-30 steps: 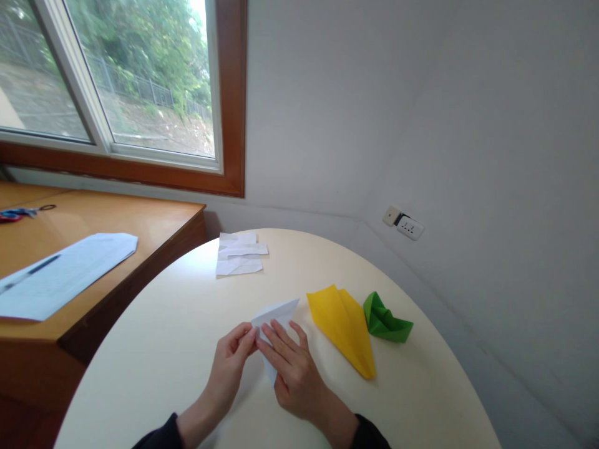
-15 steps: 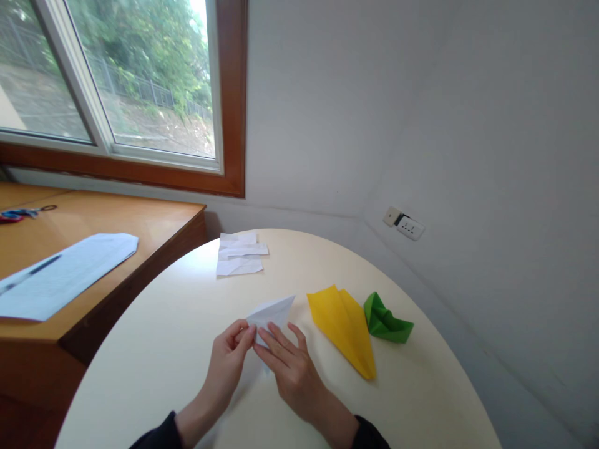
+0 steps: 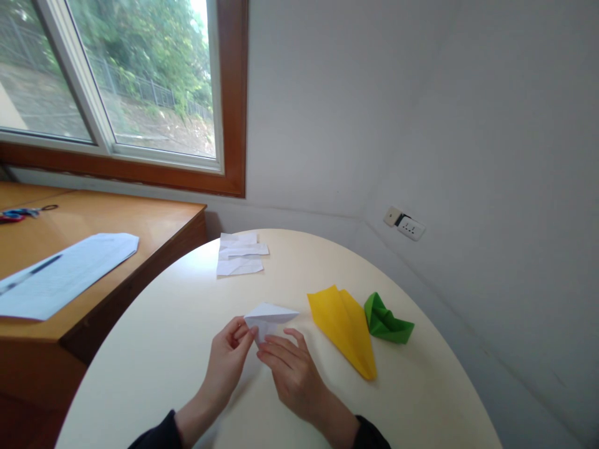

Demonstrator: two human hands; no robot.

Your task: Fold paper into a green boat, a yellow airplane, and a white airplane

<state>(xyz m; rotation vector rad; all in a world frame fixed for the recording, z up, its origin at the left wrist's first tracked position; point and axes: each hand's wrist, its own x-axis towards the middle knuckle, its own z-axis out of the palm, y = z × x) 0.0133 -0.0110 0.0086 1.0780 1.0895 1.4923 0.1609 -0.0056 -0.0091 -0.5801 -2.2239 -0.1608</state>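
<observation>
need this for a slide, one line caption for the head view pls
Both hands, left hand and right hand, fold a white paper on a round table beside a yellow paper plane.

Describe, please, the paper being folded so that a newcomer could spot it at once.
On the round cream table, look just left of the yellow paper plane. The white folded paper is pinched there by the left hand and right hand, pointed like a dart, unlike the flat white slips farther back.

round table, yellow plane, green boat

Head view, downward over table
</observation>
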